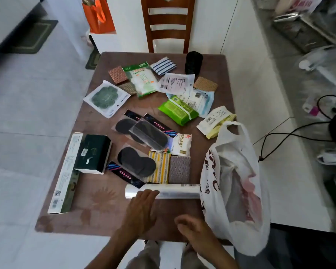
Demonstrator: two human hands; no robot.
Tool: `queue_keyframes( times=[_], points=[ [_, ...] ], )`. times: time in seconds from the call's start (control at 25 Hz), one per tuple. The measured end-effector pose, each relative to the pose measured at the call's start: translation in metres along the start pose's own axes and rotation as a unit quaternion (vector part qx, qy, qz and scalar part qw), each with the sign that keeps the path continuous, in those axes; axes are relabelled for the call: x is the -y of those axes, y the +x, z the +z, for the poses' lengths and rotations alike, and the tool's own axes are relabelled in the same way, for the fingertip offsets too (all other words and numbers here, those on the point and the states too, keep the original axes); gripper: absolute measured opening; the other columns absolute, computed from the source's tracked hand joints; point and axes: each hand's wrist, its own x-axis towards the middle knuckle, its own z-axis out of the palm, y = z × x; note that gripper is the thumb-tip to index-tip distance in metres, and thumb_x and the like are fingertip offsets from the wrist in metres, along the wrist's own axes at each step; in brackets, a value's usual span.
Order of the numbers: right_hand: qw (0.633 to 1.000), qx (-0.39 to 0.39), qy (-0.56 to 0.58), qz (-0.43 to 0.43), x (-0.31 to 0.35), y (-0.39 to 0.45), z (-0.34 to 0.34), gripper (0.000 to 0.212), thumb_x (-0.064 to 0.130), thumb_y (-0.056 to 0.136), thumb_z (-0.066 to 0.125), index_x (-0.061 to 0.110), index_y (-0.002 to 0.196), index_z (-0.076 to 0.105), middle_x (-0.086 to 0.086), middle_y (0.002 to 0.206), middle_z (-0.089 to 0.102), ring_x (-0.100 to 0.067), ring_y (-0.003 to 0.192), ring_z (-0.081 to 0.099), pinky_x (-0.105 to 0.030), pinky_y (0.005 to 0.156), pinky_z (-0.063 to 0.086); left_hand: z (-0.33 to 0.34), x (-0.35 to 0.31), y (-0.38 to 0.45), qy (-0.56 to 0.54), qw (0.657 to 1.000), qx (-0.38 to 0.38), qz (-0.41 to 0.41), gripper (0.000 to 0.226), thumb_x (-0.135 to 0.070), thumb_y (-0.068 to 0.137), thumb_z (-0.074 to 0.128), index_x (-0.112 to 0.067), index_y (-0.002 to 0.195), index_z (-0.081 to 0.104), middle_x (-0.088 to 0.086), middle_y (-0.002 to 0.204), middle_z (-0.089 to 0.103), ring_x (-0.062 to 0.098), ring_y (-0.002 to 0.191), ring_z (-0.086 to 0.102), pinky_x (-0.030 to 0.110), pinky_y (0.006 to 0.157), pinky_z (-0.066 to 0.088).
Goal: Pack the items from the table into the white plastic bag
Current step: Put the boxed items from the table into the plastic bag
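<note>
Where the brown counter (97, 220) ends at its right edge, the white plastic bag (239, 191) stands open, mouth up, with something pinkish inside. Packets cover the counter: a long box (63, 177) at the left with a dark green box (93, 153) lying across it, black pads in clear sleeves (142, 133), a green wipes pack (177, 111). A clear roll (175, 191) lies near the front edge, one end touching the bag. The left hand (142, 208) rests flat on the roll, fingers extended, gripping nothing. The right hand (194, 230) hovers open and empty beside the bag.
</note>
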Motion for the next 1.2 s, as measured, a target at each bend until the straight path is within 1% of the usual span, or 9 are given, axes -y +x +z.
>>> queue_keyframes(
  times=[0.08, 0.24, 0.4, 0.48, 0.64, 0.8, 0.96, 1.12, 1.2],
  points=[
    [0.999, -0.03, -0.009, -0.029, 0.015, 0.02, 0.001, 0.013, 0.03, 0.095, 0.057, 0.036, 0.101, 0.067, 0.011, 0.109, 0.069, -0.007, 0.103, 0.062, -0.019, 0.09, 0.049, 0.006, -0.018, 0.028, 0.066, 0.996, 0.013, 0.057, 0.083, -0.043, 0.045, 0.086, -0.018, 0.121, 0.061, 0.009, 0.114, 0.069, 0.028, 0.096, 0.069, 0.038, 0.076, 0.058],
    [0.995, -0.063, 0.039, -0.064, 0.031, 0.03, -0.004, 0.014, 0.028, 0.095, 0.056, 0.037, 0.093, 0.067, 0.009, 0.102, 0.072, -0.01, 0.099, 0.065, -0.028, 0.092, 0.052, 0.015, -0.025, 0.064, 0.121, 0.99, 0.073, 0.023, 0.064, -0.026, 0.075, 0.069, -0.016, 0.135, 0.046, 0.013, 0.13, 0.053, 0.034, 0.116, 0.051, 0.044, 0.093, 0.043],
    [0.997, -0.065, 0.032, -0.041, 0.02, 0.02, -0.017, 0.013, 0.025, 0.096, 0.056, 0.035, 0.095, 0.064, 0.005, 0.104, 0.071, -0.011, 0.097, 0.065, -0.027, 0.092, 0.053, 0.018, -0.017, 0.065, 0.094, 0.992, 0.083, -0.012, 0.059, -0.027, 0.07, 0.071, -0.02, 0.126, 0.051, 0.007, 0.123, 0.056, 0.032, 0.111, 0.053, 0.044, 0.091, 0.044],
    [0.995, -0.099, 0.006, -0.033, 0.01, 0.016, -0.019, 0.012, 0.026, 0.095, 0.057, 0.035, 0.094, 0.065, 0.007, 0.102, 0.071, -0.01, 0.096, 0.065, -0.029, 0.092, 0.054, 0.015, -0.013, 0.061, 0.048, 0.997, 0.052, -0.016, 0.059, -0.033, 0.066, 0.073, -0.021, 0.121, 0.055, 0.005, 0.116, 0.059, 0.032, 0.104, 0.056, 0.044, 0.087, 0.047],
    [0.984, -0.173, 0.0, -0.05, 0.014, 0.005, -0.023, 0.013, 0.032, 0.092, 0.062, 0.035, 0.104, 0.065, 0.01, 0.101, 0.071, -0.012, 0.099, 0.066, -0.032, 0.088, 0.057, -0.022, -0.021, 0.049, -0.178, 0.98, -0.06, -0.063, 0.061, -0.045, 0.068, 0.078, -0.023, 0.122, 0.059, -0.001, 0.111, 0.065, 0.02, 0.096, 0.06, 0.03, 0.078, 0.046],
    [0.963, -0.146, 0.179, -0.139, 0.057, -0.003, -0.039, 0.055, 0.033, 0.083, 0.075, 0.036, 0.132, 0.05, 0.014, 0.121, 0.065, -0.006, 0.11, 0.064, -0.027, 0.086, 0.058, -0.066, -0.061, 0.037, -0.328, 0.938, -0.106, -0.044, 0.059, -0.043, 0.07, 0.077, -0.032, 0.124, 0.057, -0.012, 0.11, 0.066, 0.005, 0.093, 0.062, 0.024, 0.073, 0.052],
    [0.957, -0.17, 0.199, -0.125, 0.08, -0.007, -0.065, 0.075, 0.035, 0.071, 0.084, 0.02, 0.135, 0.049, 0.002, 0.122, 0.064, -0.013, 0.107, 0.066, -0.023, 0.077, 0.059, -0.09, -0.108, 0.034, -0.382, 0.92, -0.071, 0.045, 0.051, -0.035, 0.076, 0.078, -0.026, 0.123, 0.059, -0.021, 0.108, 0.061, -0.004, 0.099, 0.059, 0.009, 0.074, 0.049],
    [0.941, -0.243, 0.209, -0.111, 0.081, -0.043, -0.105, 0.055, 0.033, 0.069, 0.085, 0.019, 0.117, 0.061, 0.003, 0.109, 0.069, -0.011, 0.095, 0.069, -0.019, 0.068, 0.057, -0.099, -0.136, 0.052, -0.457, 0.884, 0.068, 0.077, 0.035, -0.054, 0.088, 0.053, -0.032, 0.112, 0.066, -0.011, 0.102, 0.069, 0.008, 0.095, 0.065, 0.025, 0.076, 0.055],
    [0.91, -0.298, 0.247, -0.149, 0.088, -0.072, -0.131, 0.058, 0.038, 0.066, 0.084, 0.023, 0.117, 0.063, 0.009, 0.108, 0.071, -0.003, 0.094, 0.069, -0.015, 0.067, 0.055, -0.098, -0.143, 0.061, -0.438, 0.898, 0.041, 0.031, 0.023, -0.046, 0.093, 0.051, -0.032, 0.096, 0.069, -0.01, 0.093, 0.069, 0.007, 0.086, 0.064, 0.023, 0.071, 0.053]
  ],
)
